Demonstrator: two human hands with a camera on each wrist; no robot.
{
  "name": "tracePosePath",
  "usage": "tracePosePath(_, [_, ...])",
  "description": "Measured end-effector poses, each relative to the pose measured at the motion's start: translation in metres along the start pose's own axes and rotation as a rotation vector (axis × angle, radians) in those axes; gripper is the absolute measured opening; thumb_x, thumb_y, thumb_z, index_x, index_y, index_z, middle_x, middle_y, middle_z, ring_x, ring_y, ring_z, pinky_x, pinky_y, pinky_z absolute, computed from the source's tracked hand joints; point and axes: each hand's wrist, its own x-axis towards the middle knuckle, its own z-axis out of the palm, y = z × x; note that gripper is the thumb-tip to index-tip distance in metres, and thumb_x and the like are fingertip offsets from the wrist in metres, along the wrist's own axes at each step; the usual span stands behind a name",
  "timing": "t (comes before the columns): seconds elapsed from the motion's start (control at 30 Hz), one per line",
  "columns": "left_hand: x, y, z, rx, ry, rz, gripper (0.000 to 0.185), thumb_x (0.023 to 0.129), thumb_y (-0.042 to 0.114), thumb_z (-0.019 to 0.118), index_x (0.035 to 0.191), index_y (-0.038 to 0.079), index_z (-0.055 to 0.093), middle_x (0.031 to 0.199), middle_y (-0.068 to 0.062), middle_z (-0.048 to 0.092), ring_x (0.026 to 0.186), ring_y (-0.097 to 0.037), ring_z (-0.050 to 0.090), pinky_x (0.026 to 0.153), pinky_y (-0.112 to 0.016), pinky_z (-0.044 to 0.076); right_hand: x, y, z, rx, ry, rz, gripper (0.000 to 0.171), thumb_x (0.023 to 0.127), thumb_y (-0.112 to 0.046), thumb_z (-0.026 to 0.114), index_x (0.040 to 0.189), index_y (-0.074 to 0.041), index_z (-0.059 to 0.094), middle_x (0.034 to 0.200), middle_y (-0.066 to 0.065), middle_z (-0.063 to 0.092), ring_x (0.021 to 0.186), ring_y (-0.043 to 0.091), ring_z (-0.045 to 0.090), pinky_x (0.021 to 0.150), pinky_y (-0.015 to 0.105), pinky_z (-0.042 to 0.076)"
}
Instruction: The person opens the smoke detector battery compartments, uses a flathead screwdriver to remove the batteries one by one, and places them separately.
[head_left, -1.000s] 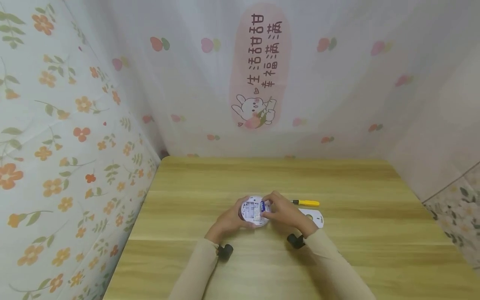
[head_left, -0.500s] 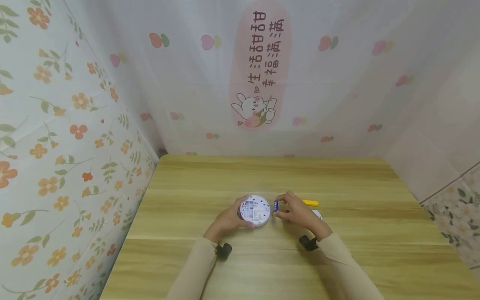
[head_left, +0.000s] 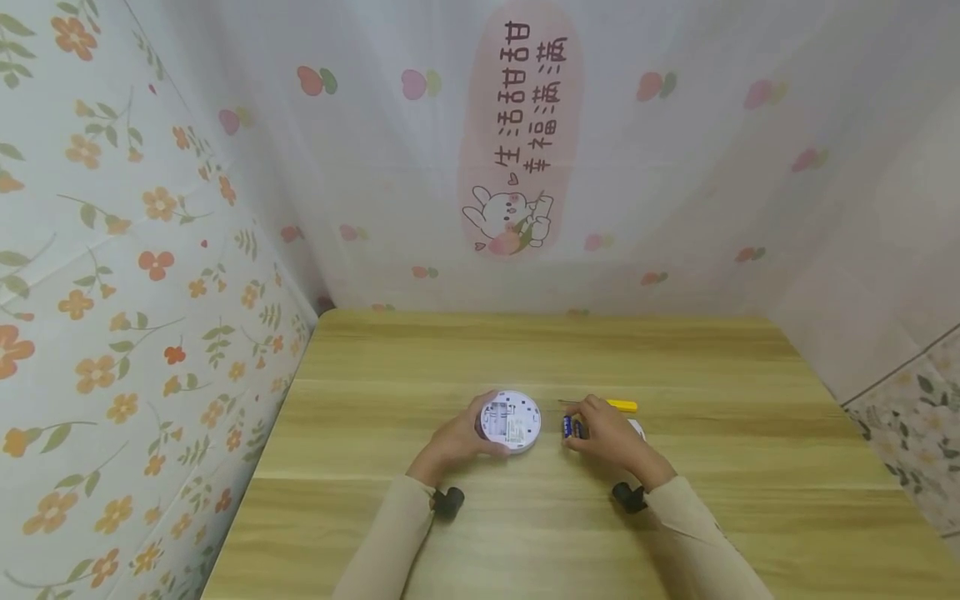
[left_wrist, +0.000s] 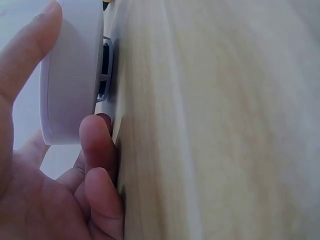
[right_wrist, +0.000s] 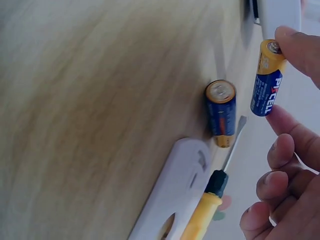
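Note:
My left hand (head_left: 456, 437) grips the rim of a round white smoke detector (head_left: 519, 427), its back turned up with a bare battery compartment showing at its left. In the left wrist view, a vented part (left_wrist: 106, 70) sticks out beneath the detector's white side, close to the table. Over to the right, my right hand (head_left: 611, 435) pinches a blue and yellow battery (right_wrist: 267, 82) by its two ends, between thumb and a fingertip; the other fingers curl loosely. A second battery (right_wrist: 221, 112) lies on the table right beside it.
A yellow-handled screwdriver (head_left: 621, 406) lies behind my right hand. Near it is a flat white plate (right_wrist: 175, 190) with a hole, mostly covered by that hand in the head view. Patterned curtains hang behind and left of the wooden table (head_left: 420, 358).
My right hand has carried the battery from over the detector's right edge rightward, to beside the other battery and lower. The left hand keeps the detector in nearly the same place.

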Motion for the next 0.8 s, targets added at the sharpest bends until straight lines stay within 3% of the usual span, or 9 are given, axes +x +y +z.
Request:
tracePosePath(0.37, [0.0025,0.0012,0.0002,0.018,0.001,0.003,0.105,0.066,0.042,0.086,0.151,0.037,0.025,0.15,-0.011,0.043,0.131,-0.039,0.046,0.104,-0.061,0.035,0.0059,0.008,0.0049,-0.04,-0.005,0.012,0.045,0.077,-0.033,0.079,0.112,-0.007,0.065,0.098,0.003,0.058,0.086,0.016,0.051,0.079,0.036,0.046])
tracePosePath(0.8, [0.0007,0.0007,-0.0004,0.039,0.007,-0.012,0.104,0.066,0.043,0.086,0.151,0.038,0.026,0.151,-0.01,0.043,0.131,-0.04,0.046,0.103,-0.062,0.036,0.0087,0.01,0.0097,-0.037,-0.025,0.025,0.048,0.076,-0.031,0.08,0.115,-0.006,0.064,0.101,0.006,0.059,0.086,0.016,0.05,0.078,0.036,0.045])
